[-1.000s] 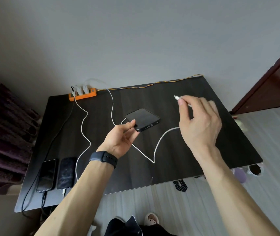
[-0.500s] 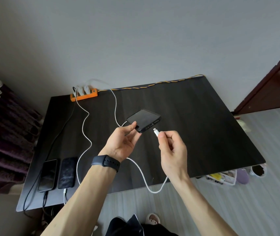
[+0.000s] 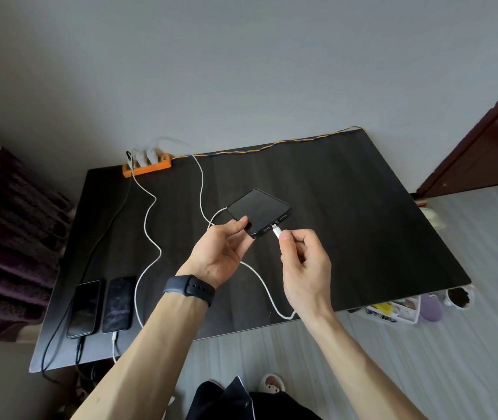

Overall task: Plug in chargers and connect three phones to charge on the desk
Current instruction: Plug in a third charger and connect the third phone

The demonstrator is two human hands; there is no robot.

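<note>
Left hand centre frame, palm up, fingers partly curled, thumb and fingertips gripping the near corner of a black phone. The phone is held above the bench, screen up and dark, bottom edge facing the right hand. Black wristband on the left wrist.

Right hand just right of centre, fingers curled in tight, thumb and forefinger pinching a white plug. The plug tip sits right at the port on the phone's bottom edge; can't tell if it is seated. Its white cable drops below the right hand, loops near the front bench edge, passes behind the left hand and runs up toward the orange power strip at upper left of the bench.

White chargers stand in the strip. Lower left of the bench: two more phones flat, side by side, screens dark. The outer phone has a black cable at its near end; the inner phone has a second white cable. Both cables lead up to the strip.

A braided orange-and-dark cord runs along the far bench edge. Any print on the strip or phones is too small to read.
</note>
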